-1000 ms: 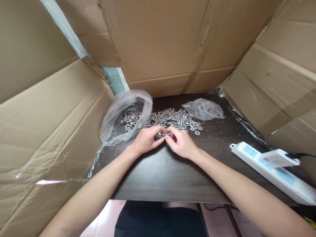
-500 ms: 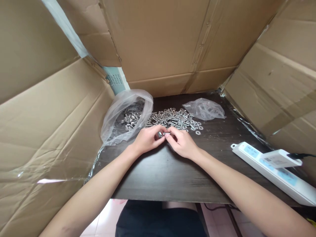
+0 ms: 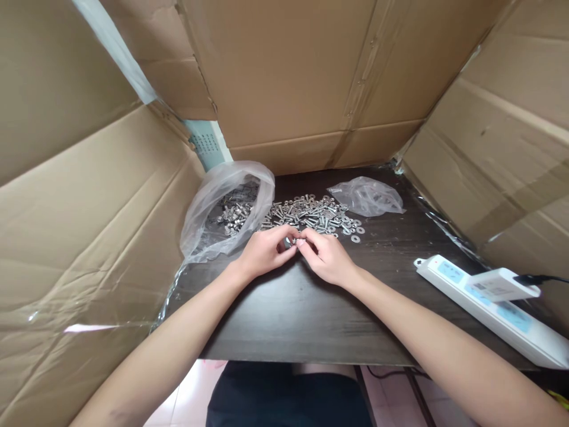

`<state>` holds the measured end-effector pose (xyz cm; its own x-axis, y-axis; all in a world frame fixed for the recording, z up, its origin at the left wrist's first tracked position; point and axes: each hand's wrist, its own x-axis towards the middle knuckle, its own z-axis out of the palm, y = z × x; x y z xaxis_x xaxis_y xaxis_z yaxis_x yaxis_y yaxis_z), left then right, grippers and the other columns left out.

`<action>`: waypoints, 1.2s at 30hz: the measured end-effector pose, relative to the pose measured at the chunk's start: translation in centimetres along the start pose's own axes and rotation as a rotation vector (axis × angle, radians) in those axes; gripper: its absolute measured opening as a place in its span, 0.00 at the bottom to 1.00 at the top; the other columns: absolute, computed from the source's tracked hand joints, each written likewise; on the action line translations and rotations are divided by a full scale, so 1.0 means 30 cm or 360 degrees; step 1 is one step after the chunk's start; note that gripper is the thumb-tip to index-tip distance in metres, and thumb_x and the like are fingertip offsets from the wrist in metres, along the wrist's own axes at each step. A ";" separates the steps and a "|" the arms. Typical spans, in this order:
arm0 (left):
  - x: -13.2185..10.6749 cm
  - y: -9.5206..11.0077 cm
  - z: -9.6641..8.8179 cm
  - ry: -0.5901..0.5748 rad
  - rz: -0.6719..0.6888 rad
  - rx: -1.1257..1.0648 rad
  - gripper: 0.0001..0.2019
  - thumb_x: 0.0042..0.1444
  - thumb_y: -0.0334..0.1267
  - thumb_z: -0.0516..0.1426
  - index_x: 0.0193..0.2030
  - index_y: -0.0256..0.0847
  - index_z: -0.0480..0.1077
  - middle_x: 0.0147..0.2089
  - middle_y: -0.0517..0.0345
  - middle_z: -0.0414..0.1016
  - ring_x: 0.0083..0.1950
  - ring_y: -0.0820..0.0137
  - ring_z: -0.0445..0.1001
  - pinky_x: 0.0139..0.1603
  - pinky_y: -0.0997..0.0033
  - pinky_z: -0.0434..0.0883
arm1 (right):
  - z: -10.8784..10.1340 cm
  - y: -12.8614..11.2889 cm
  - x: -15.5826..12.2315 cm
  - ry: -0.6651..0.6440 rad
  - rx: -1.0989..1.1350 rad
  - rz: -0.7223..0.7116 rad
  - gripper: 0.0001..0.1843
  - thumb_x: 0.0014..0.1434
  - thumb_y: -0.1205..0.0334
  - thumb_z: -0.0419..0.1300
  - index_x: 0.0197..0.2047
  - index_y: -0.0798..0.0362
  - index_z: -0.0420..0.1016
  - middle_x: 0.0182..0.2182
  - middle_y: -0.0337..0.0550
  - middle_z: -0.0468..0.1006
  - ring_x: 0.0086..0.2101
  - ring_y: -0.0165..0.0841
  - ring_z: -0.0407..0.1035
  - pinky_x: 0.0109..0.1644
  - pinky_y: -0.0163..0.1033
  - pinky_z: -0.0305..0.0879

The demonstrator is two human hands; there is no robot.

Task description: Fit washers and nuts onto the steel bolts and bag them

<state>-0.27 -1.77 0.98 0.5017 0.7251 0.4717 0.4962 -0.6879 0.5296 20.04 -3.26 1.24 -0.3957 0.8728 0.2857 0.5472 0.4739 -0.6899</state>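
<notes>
As two hands point(image 3: 263, 250) point(image 3: 328, 258) pinch one fastener point(image 3: 294, 241), two bags point(image 3: 198, 209) point(image 3: 368, 197) beyond

I can't make out most of the small metal fastener point(image 3: 294, 241): the left fingers point(image 3: 287, 229) and right fingers point(image 3: 307, 254) cover it, and the bit showing is too tiny for me to tell its parts. They also hide the near edge of the hardware pile point(image 3: 311, 214). The print on the pale sheet point(image 3: 208, 148) is too small to read. At the right edge I lose the black cable point(image 3: 544, 279); a yellow item point(image 3: 558, 398) is cut off below it.
</notes>
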 end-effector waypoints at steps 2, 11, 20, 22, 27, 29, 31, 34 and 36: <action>0.000 -0.001 0.000 -0.0004 0.0006 -0.0006 0.07 0.62 0.35 0.59 0.46 0.42 0.71 0.38 0.61 0.79 0.28 0.76 0.76 0.32 0.76 0.71 | 0.001 0.001 0.000 -0.0005 0.0005 0.0003 0.11 0.70 0.57 0.51 0.39 0.50 0.71 0.25 0.37 0.72 0.25 0.32 0.65 0.33 0.36 0.55; -0.001 -0.002 0.001 0.0004 0.0002 -0.0014 0.07 0.62 0.35 0.59 0.47 0.42 0.71 0.38 0.62 0.79 0.28 0.76 0.75 0.33 0.76 0.70 | 0.000 -0.002 0.002 -0.0016 0.0004 0.0019 0.12 0.70 0.57 0.50 0.39 0.50 0.71 0.27 0.38 0.74 0.27 0.33 0.66 0.35 0.37 0.56; 0.000 -0.001 0.001 0.0015 0.0026 -0.0012 0.06 0.62 0.34 0.59 0.46 0.41 0.72 0.38 0.61 0.78 0.28 0.77 0.74 0.32 0.77 0.70 | -0.005 -0.006 -0.001 -0.0012 0.0023 0.0034 0.10 0.69 0.56 0.51 0.41 0.50 0.71 0.24 0.36 0.71 0.25 0.32 0.63 0.33 0.37 0.53; -0.001 -0.002 0.001 0.0014 0.0031 -0.0018 0.06 0.63 0.35 0.59 0.46 0.41 0.72 0.38 0.61 0.79 0.28 0.77 0.74 0.33 0.77 0.70 | -0.005 -0.006 -0.002 -0.0008 0.0027 0.0038 0.10 0.69 0.56 0.52 0.42 0.50 0.71 0.23 0.35 0.70 0.24 0.31 0.63 0.33 0.37 0.53; -0.002 -0.001 -0.001 0.0005 0.0054 -0.0024 0.06 0.64 0.36 0.59 0.46 0.41 0.73 0.40 0.59 0.80 0.29 0.76 0.74 0.33 0.77 0.70 | -0.001 0.000 -0.002 0.0003 0.0013 0.0012 0.08 0.67 0.57 0.54 0.41 0.51 0.71 0.22 0.34 0.68 0.23 0.31 0.62 0.32 0.37 0.53; -0.001 -0.001 -0.001 0.0001 0.0062 -0.0020 0.05 0.64 0.36 0.59 0.46 0.41 0.73 0.41 0.59 0.80 0.29 0.76 0.74 0.33 0.77 0.70 | 0.001 0.001 -0.002 0.0003 0.0013 0.0001 0.08 0.67 0.57 0.54 0.41 0.51 0.70 0.22 0.34 0.68 0.23 0.31 0.62 0.32 0.37 0.52; -0.001 -0.001 -0.001 0.0000 0.0055 -0.0016 0.05 0.64 0.36 0.59 0.46 0.41 0.73 0.40 0.60 0.80 0.29 0.76 0.74 0.33 0.77 0.70 | 0.001 0.000 -0.002 -0.0003 0.0017 -0.0002 0.08 0.67 0.57 0.53 0.41 0.51 0.70 0.22 0.34 0.68 0.23 0.30 0.61 0.32 0.37 0.52; 0.000 0.001 0.000 -0.0012 0.0010 -0.0020 0.06 0.63 0.36 0.59 0.46 0.41 0.72 0.39 0.61 0.79 0.28 0.77 0.75 0.33 0.77 0.70 | 0.000 -0.002 -0.002 0.0006 0.0020 -0.0005 0.09 0.68 0.57 0.52 0.41 0.51 0.71 0.23 0.35 0.69 0.23 0.30 0.61 0.32 0.37 0.53; 0.000 0.006 -0.002 -0.0020 -0.0018 -0.0039 0.08 0.63 0.35 0.59 0.48 0.41 0.72 0.38 0.62 0.80 0.28 0.77 0.75 0.33 0.77 0.70 | -0.002 -0.003 -0.002 0.0030 0.0018 -0.0016 0.10 0.68 0.57 0.52 0.41 0.51 0.71 0.23 0.35 0.70 0.23 0.30 0.61 0.32 0.37 0.53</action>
<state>-0.21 -1.90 1.12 0.5052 0.7321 0.4569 0.4846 -0.6787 0.5518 20.04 -3.35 1.33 -0.3870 0.8701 0.3052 0.5348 0.4815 -0.6944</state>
